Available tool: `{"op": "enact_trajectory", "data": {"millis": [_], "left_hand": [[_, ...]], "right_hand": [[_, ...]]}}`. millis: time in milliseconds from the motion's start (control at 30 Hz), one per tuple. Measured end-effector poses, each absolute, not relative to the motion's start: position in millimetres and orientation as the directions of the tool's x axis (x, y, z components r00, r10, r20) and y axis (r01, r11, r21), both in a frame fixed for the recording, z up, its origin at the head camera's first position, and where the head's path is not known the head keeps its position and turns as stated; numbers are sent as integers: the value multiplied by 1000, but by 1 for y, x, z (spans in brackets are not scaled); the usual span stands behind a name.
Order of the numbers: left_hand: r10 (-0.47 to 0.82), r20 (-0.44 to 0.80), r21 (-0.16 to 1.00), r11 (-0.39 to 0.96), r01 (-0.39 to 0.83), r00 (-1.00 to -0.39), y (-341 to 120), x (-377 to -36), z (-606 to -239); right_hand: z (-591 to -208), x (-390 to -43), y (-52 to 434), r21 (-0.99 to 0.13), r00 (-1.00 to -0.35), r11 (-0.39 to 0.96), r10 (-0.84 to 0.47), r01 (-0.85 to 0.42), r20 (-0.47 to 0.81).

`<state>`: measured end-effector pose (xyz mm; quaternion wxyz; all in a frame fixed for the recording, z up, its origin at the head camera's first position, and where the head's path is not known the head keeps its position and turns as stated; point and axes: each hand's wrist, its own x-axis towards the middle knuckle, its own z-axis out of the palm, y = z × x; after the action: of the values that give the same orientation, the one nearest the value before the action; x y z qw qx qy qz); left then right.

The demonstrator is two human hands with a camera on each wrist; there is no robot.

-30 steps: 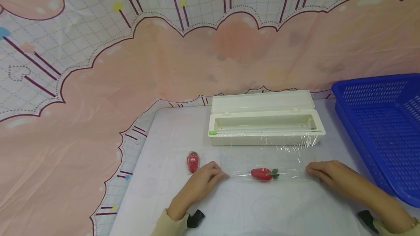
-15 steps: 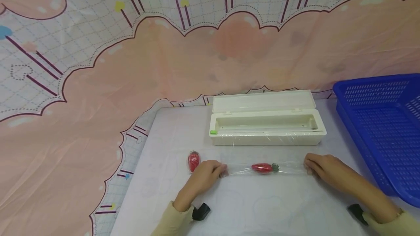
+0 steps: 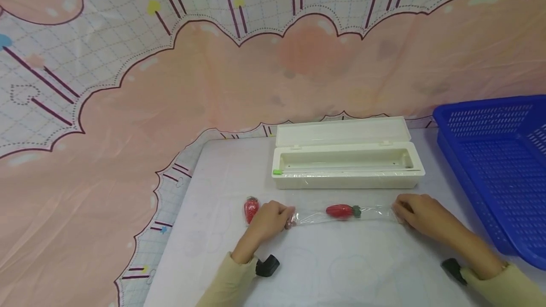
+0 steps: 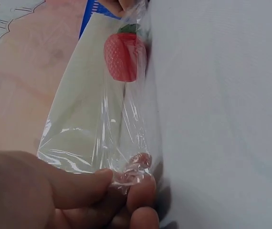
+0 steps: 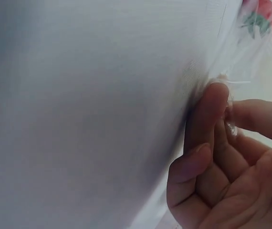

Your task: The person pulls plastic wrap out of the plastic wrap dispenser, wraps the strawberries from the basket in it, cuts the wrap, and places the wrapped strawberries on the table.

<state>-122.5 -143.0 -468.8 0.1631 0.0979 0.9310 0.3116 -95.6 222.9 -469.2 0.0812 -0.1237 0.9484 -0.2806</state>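
Cling film (image 3: pixel 317 215) around strawberry (image 3: pixel 339 211): judged thin, light, clingy, easily torn. Pinched at ends by left hand (image 3: pixel 268 219) and right hand (image 3: pixel 415 212); best gripped there.

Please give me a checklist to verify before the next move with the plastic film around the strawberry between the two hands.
1. Left hand pinches its end of the film: ok, the left wrist view shows the grip on bunched film.
2. Right hand pinches the other end: ok, film sits between thumb and fingertips.
3. Strawberry lies inside the film, about midway between the hands: ok.
4. Film is free of the white dispenser box: cannot tell, the film is too clear to trace.
5. Second strawberry lies apart from the film, beside the left hand: ok.
6. Blue basket does not touch the right hand: ok.
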Motion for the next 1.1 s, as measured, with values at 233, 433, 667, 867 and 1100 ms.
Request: {"op": "enact_trajectory", "data": {"millis": [233, 433, 667, 867, 1100], "left_hand": [[236, -280, 585, 811, 30, -931, -139, -129, -468], [199, -288, 572, 821, -1, -937, -136, -134, -469], [176, -290, 551, 835, -14, -941, -135, -138, -469], [160, -293, 551, 834, -29, -943, -134, -140, -471], [139, -269, 570, 820, -42, -953, -134, -139, -474]], "right_hand": [[-469, -103, 221, -564, -959, 818, -238, -112, -154], [-470, -106, 218, -556, -966, 828, -193, -68, -170], [-467, -105, 215, -535, -976, 843, -161, -58, -148], [-465, -105, 212, -521, -984, 852, -136, -57, -114], [-469, -108, 214, -512, -990, 856, -126, -78, -59]]}}
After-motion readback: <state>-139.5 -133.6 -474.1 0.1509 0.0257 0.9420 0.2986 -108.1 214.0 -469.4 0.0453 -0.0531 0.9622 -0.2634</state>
